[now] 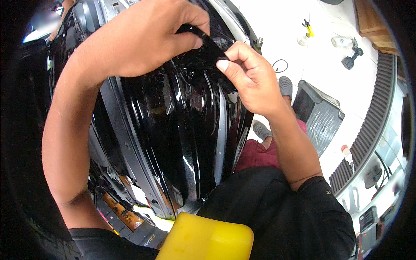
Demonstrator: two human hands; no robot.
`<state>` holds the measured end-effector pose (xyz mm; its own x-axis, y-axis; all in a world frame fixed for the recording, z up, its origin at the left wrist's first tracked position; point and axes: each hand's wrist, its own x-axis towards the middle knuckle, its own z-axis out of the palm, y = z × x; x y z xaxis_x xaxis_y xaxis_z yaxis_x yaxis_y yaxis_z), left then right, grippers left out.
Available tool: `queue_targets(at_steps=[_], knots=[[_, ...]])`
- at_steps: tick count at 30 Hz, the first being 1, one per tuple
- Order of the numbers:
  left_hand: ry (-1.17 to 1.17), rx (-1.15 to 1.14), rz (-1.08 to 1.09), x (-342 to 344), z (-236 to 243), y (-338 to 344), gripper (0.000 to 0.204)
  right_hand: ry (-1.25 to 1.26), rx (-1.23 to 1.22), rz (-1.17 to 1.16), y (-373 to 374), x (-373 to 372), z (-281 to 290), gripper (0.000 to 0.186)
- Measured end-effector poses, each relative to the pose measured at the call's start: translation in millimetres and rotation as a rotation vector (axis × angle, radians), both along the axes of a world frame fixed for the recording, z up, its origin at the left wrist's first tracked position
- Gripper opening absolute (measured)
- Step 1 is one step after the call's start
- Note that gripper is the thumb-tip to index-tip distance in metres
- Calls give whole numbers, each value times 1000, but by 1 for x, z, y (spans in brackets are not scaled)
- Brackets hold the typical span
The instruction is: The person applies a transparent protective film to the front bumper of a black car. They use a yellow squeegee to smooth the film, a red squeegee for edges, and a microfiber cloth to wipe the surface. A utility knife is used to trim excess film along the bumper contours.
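A glossy black vehicle panel [169,130] with grey strips and reflections fills the middle of the head view. My left hand [151,39] is over its upper part, thumb and forefinger pinched on a strip of black film [208,43]. A little to the right and lower, my right hand [245,78] grips the same film between thumb and curled fingers. The film runs taut or nearly so between both hands. A yellow rectangular object [203,238] is at the bottom, close against my black shirt.
On the white floor [312,56] to the right lie a yellow-handled tool [309,30], a grey spray gun [352,58], a cable loop and a dark wrapped panel [316,117]. A ribbed grey strip [372,121] runs along the right. An orange item [123,210] is at lower left.
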<state>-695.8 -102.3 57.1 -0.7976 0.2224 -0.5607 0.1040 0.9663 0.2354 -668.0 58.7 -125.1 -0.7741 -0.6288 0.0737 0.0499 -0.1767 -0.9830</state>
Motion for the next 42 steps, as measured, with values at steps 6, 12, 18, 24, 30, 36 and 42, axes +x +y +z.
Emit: queue_targets(at_steps=[6, 12, 18, 24, 30, 36, 42], knots=[[44, 277, 299, -4, 18, 7, 18, 45, -92, -38, 32, -15, 31, 14], [-159, -137, 42, -58, 2, 10, 28, -288, -6, 135, -1, -34, -6, 29], [3, -269, -106, -43, -39, -22, 22, -62, 152, -17, -25, -19, -24, 44], [151, -153, -20, -20, -64, -49, 24, -431, -267, -6, 46, -4, 28, 48], [52, -130, 26, -30, -50, -36, 24, 433, -450, 273, 110, 29, 128, 19], [58, -108, 41, -31, -29, -29, 24, 524, -26, 134, 91, 101, 47, 43], [128, -119, 21, -19, -24, -27, 23, 748, 274, 148, 71, 158, 21, 54]])
